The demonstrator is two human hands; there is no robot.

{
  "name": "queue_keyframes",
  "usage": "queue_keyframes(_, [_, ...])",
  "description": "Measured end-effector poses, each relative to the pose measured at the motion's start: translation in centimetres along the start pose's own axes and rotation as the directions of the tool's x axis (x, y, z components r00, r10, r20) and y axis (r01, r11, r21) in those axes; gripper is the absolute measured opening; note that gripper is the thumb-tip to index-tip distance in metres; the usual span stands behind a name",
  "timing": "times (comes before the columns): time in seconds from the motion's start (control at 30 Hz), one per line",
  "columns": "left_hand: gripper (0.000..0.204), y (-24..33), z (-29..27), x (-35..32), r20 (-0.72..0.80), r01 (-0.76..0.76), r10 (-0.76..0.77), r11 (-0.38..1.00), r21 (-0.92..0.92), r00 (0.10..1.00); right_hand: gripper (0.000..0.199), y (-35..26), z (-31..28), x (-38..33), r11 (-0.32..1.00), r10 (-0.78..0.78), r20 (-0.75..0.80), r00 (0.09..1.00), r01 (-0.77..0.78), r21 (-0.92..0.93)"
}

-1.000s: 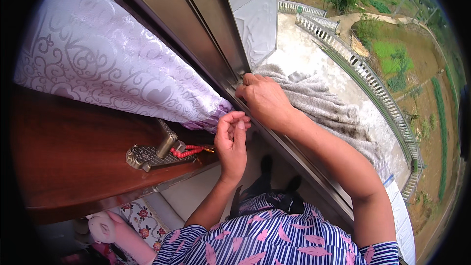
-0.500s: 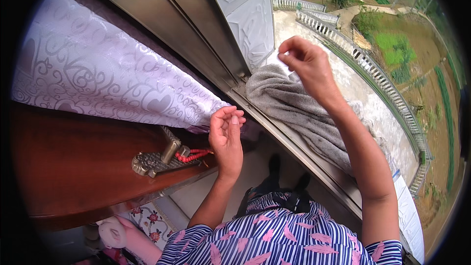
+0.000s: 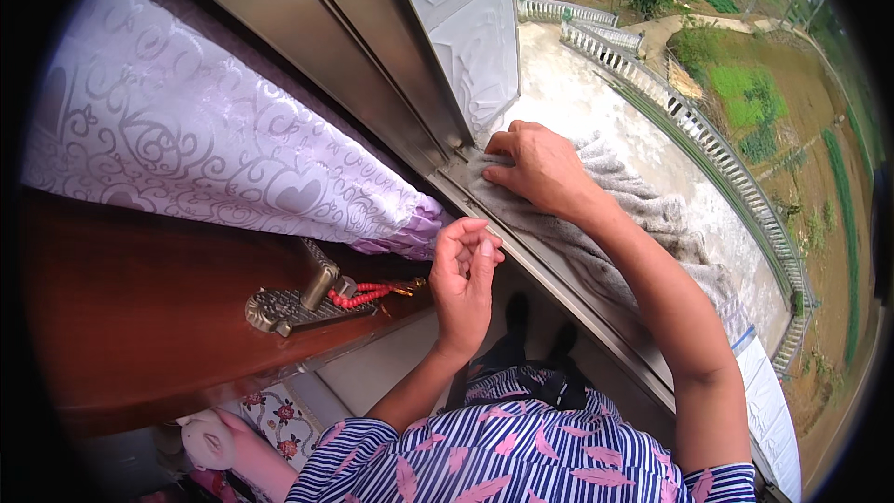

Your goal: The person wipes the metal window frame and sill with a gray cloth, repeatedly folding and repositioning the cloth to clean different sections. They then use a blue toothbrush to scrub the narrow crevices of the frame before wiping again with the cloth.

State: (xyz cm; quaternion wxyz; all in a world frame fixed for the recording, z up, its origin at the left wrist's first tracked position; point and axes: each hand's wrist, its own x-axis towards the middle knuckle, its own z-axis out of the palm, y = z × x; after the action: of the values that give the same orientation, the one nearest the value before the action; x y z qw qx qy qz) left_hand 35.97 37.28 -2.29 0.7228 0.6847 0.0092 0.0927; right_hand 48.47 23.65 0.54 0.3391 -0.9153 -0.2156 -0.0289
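A fluffy grey cloth (image 3: 605,224) lies in folds along the outer side of a metal window frame (image 3: 559,293). My right hand (image 3: 540,168) is down on the cloth's far left end, with thumb and fingertips bent in and closed on it; the exact grip is partly hidden under the hand. Close to the frame's inner side, beside the gathered end of a shiny lilac curtain (image 3: 214,121), my left hand (image 3: 464,279) hangs in the air. Its fingers curl loosely, the thumb near them, and nothing shows in it.
A brown wooden door (image 3: 149,289) with a metal lever handle (image 3: 321,287) and a string of red beads (image 3: 358,296) stands at the left. Outside, a white balustrade (image 3: 689,112) borders pale paving. A pink plush-looking thing (image 3: 237,452) sits at lower left.
My right hand has come down and left from the air onto the grey cloth, which now lies flatter. My left hand has shifted right and slightly down, nearer the frame.
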Motion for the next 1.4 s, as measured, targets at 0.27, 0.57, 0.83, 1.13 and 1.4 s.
queue_keyframes(0.27, [0.054, 2.4, 2.1, 0.4, 0.241, -0.091, 0.068, 0.992, 0.085, 0.968, 0.027, -3.3, -9.9, -4.7, 0.677, -0.135, 0.025, 0.990, 0.074, 0.733])
queue_keyframes(0.57, [0.017, 5.5, 6.3, 0.0, 0.178, -0.045, 0.089, 0.970, -0.239, 0.980, 0.031, 2.9, -18.3, -10.6, 0.807, 0.153, 0.223, 0.963, -0.252, 0.534])
queue_keyframes(0.83, [0.023, 3.9, 9.0, 0.3, 0.280, 0.057, 0.044, 0.938, -0.342, 0.959, 0.019, 1.0, -16.8, -12.0, 0.676, -0.336, 0.642, 0.689, -0.298, 0.674])
queue_keyframes(1.13, [0.051, 5.7, 8.3, 1.5, 0.791, 0.266, -0.052, 0.953, -0.143, 0.610, 0.022, 3.4, -17.5, -11.5, 0.205, -0.095, -0.009, 0.995, 0.028, 0.978])
queue_keyframes(1.4, [0.028, 16.2, 15.1, 6.9, 0.691, 0.342, 0.342, 0.677, -0.651, 0.637, 0.020, 3.2, -27.7, -18.3, 0.672, 0.162, 0.496, 0.853, -0.464, 0.577])
